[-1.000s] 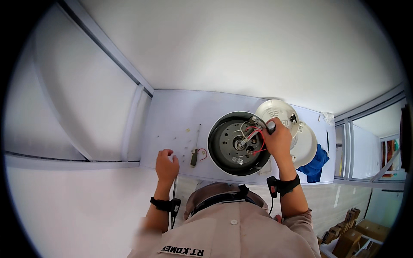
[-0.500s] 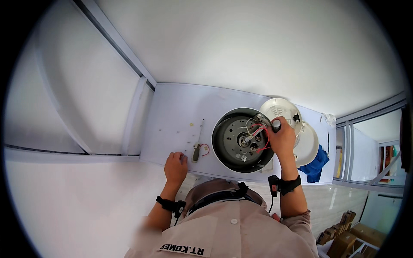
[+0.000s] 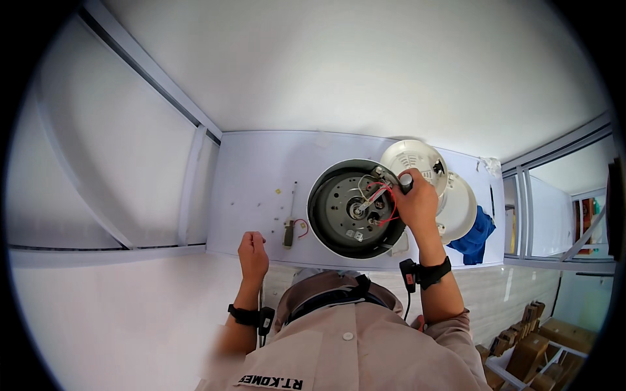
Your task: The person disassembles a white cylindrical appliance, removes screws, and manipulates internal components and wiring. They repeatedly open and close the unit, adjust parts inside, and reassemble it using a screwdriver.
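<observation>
A smooth white table (image 3: pixel 261 153) carries a round, hollow, dark-metal housing (image 3: pixel 336 225), right of centre; glossy cream plastic discs (image 3: pixel 461 212) and rumpled blue cloth (image 3: pixel 476 236) lie rightward. The right hand (image 3: pixel 419 203) clasps a stubby dark handle (image 3: pixel 407 182) near the housing's rim; the left hand (image 3: pixel 253 257) curls, contents indiscernible.
</observation>
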`<state>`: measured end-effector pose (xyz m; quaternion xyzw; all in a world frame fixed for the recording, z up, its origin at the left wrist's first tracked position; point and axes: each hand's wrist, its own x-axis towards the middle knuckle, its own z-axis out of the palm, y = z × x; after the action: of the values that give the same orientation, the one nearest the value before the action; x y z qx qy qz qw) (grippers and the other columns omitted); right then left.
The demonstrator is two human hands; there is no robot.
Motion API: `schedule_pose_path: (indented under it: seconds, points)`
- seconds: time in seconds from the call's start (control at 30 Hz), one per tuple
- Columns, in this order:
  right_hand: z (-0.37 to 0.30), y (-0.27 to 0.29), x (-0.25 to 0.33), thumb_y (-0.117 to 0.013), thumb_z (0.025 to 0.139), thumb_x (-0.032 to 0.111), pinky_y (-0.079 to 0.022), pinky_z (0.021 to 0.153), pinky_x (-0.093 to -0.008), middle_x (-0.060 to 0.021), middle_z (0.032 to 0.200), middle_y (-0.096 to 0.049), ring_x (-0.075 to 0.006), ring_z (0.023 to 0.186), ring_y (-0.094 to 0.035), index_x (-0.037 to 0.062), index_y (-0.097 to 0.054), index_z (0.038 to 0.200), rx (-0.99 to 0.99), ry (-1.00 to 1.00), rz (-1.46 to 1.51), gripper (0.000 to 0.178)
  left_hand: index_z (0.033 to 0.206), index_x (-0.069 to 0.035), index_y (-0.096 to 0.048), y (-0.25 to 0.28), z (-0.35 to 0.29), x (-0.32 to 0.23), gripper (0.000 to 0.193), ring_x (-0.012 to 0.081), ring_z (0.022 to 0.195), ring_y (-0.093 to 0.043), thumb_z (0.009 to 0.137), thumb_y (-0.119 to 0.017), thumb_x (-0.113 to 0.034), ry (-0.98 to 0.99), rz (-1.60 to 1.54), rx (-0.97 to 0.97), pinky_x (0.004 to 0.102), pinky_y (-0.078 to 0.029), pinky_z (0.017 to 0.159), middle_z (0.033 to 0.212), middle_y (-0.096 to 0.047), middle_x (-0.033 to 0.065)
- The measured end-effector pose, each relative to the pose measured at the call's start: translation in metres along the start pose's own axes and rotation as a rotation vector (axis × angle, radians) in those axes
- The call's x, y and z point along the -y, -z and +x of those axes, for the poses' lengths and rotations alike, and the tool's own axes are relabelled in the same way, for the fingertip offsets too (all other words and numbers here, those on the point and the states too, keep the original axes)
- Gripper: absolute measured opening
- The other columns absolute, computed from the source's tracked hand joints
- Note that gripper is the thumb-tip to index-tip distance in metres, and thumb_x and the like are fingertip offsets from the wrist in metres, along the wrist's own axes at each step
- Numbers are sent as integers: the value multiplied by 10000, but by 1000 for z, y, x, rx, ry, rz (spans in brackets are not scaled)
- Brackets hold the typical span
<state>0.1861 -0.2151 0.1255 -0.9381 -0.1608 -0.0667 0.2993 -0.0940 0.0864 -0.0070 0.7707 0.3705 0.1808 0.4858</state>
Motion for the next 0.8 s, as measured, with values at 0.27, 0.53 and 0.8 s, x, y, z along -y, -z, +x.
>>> schedule_pose_path:
  seconds: [0.27, 0.53, 0.8]
  points:
    - [0, 0, -3, -803, 822, 205, -573, 694, -507, -197, 798, -743, -429, 777, -727, 102, -717, 1038, 2, -5, -8, 254, 971, -36, -608, 0, -14, -140, 180, 50, 590, -495, 1102, -555, -147, 11, -566, 245, 224, -398, 532, 900, -729, 82]
    - [-1, 1, 0, -800, 817, 201, -579, 707, -501, -196, 805, -747, -425, 783, -733, 96, -725, 1039, -5, -17, -4, 256, 1044, -12, -661, -34, -29, -184, 28, 70, 683, -618, 1023, -657, 7, -130, -601, 524, 244, -515, 598, 965, -772, 124]
    - [-3, 1, 1, -800, 803, 188, -581, 701, -490, -188, 796, -747, -412, 778, -736, 91, -729, 1027, -9, -35, 32, 254, 1055, -5, -739, -44, -23, -189, 131, 98, 765, -691, 930, -736, 34, -460, -200, 493, 266, -565, 681, 964, -785, 75]
